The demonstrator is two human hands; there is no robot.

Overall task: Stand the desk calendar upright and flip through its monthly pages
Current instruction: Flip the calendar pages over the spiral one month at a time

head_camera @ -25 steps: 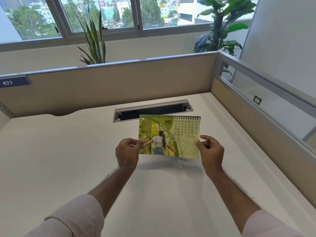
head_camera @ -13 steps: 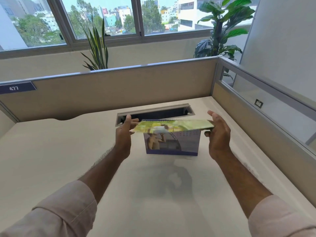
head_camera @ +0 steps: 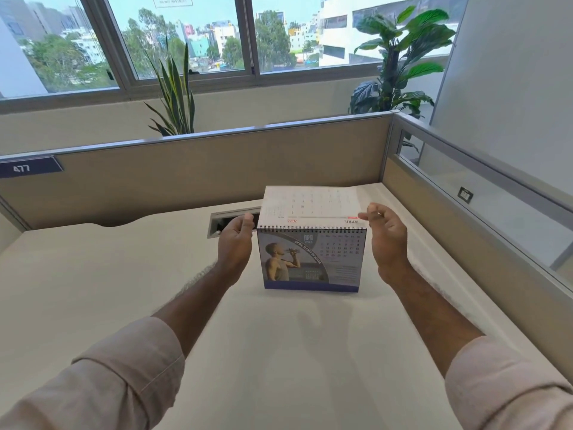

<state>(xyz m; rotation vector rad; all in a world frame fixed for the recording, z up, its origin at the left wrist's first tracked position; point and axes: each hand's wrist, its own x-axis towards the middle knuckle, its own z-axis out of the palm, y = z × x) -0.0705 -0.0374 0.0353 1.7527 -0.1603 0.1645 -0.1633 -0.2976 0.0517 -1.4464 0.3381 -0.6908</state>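
The desk calendar (head_camera: 311,262) stands upright on the desk. It faces me with a blue-grey April page showing a person drinking water. One page (head_camera: 310,201) is swung up over the spiral binding, and its white back shows an upside-down "APRIL". My left hand (head_camera: 235,246) is at that page's left edge, thumb up and fingertips hidden behind it. The fingertips of my right hand (head_camera: 386,240) pinch the page's near right corner. Both hands flank the calendar's top.
A cable slot (head_camera: 217,225) opens in the desk (head_camera: 279,352) just behind my left hand. Beige partition walls (head_camera: 198,169) close the desk at the back and right. Two potted plants (head_camera: 176,91) stand beyond the partition, under the windows.
The green March page has been lifted from the front and swung up over the binding, uncovering the April page. Both hands rose with it to the calendar's top.
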